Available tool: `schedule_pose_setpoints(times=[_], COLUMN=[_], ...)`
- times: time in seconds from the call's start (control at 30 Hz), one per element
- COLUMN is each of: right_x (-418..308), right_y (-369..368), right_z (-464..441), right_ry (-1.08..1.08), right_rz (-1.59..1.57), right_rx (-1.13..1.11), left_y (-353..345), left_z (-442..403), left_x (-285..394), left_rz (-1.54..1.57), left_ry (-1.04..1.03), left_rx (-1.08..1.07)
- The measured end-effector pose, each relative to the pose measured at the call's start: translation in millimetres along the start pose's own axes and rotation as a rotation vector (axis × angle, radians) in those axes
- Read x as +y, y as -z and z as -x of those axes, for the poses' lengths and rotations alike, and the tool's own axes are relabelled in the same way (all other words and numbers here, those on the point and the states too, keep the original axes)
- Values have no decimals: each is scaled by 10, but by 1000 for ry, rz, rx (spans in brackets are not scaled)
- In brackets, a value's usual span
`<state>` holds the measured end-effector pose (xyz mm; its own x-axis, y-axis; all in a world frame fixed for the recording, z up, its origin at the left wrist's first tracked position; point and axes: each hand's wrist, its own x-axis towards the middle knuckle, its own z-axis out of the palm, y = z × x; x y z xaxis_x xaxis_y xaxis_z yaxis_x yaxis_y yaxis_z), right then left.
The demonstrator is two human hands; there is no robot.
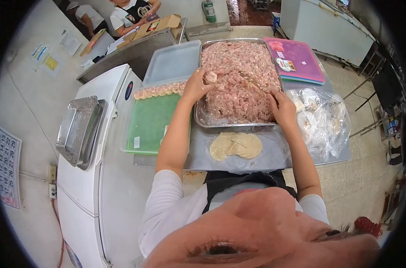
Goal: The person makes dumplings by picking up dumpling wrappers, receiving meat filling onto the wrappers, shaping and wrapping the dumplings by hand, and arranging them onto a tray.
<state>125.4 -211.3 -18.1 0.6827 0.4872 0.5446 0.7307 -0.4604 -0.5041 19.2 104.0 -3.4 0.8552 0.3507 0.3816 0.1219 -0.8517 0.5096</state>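
My left hand is closed round a small meat-filled dumpling, over the left edge of a metal tray. Ground meat fills that tray, with a hollow worked into its middle. At the tray's right edge my right hand is closed on the end of a thin, narrow tool that lies across the meat; its exact kind is hard to make out. Round dumpling wrappers lie in a loose stack on plastic in front of the tray. A row of dumplings sits on a green tray to the left.
A translucent container stands behind the green tray. Right of the meat are stacked pink and purple lids and a plastic bag with pale contents. Metal pans rest on a white freezer. Two people stand at the back left.
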Motion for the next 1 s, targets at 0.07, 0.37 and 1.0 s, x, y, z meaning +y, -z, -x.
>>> schedule_pose_setpoints(times=[0.07,0.37,1.0], right_x=[-13,67,5], right_y=[12,-75,-13], right_z=[-7,-12,-8], right_ry=[1,71,70], right_rz=[-2,23,15], right_rx=[3,23,25], left_y=[31,-260,-170], left_z=[7,-13,2], left_x=[65,-221,-54], left_rz=[24,127,254], left_ry=[13,19,93], left_rx=[11,205,360])
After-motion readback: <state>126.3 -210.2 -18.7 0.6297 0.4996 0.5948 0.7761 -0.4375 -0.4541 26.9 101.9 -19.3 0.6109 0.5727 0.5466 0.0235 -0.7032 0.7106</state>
